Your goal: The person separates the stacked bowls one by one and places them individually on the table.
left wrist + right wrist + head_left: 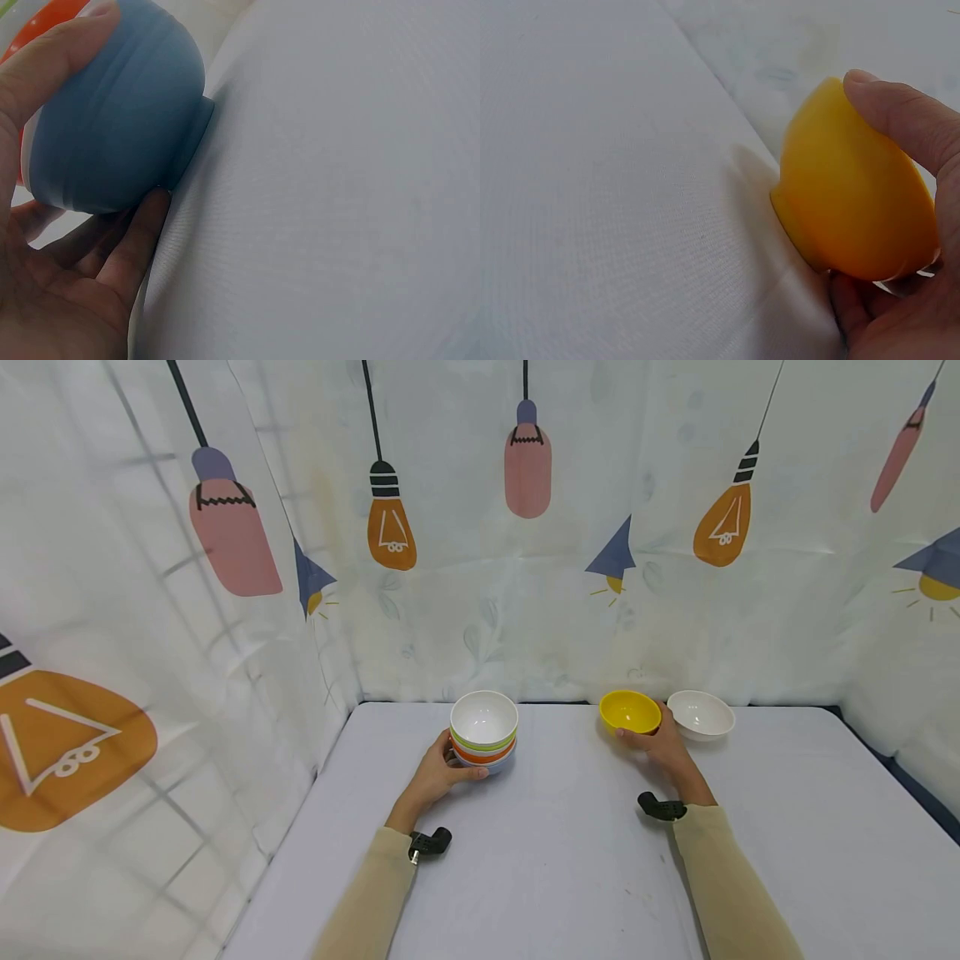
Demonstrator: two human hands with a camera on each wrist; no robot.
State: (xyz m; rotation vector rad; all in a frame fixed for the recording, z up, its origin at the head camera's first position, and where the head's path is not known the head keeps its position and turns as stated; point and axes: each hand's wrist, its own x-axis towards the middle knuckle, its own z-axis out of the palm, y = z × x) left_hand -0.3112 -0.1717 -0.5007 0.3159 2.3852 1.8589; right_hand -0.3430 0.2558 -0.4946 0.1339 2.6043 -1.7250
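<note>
A stack of nested bowls [483, 720] stands at the table's back left, white on top, with green and orange rims below and a blue bowl [124, 112] at the bottom. My left hand [433, 777] holds the stack from its left side, thumb across the front and fingers around the lower bowl. Further right, my right hand [666, 752] grips a yellow bowl [628, 712] between thumb and fingers. In the right wrist view the yellow bowl's foot is close to the tabletop; whether it touches I cannot tell. Just right of that hand sits a white bowl [702, 717].
A white cloth covers the table [555, 860]. Right behind its back edge hangs a curtain [480, 610] printed with lamps, and it continues along the left and right sides. Black bands [660, 807] with small devices are on both wrists.
</note>
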